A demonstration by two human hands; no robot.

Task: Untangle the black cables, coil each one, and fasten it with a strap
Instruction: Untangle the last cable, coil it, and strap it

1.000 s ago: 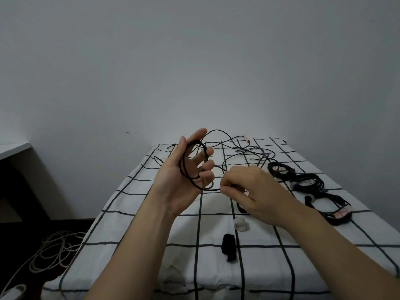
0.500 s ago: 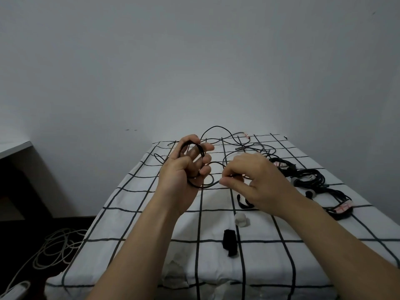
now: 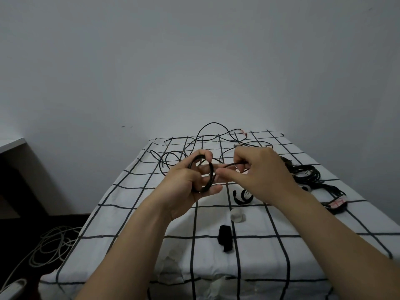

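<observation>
Left hand [image 3: 186, 185] fingers curled round coil [image 3: 202, 174], keeping loops stacked; right hand [image 3: 259, 174] pinches loose cable [image 3: 232, 165], feeding next turn.

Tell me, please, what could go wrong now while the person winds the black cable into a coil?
The loose cable lies in crossed loops farther back on the checked cloth; pulling it in could tighten a knot.
The left hand holds the coil with its fingers only, so loops may slip off.
The black strap lies apart, nearer the person; reaching for it might loosen the coil.
</observation>
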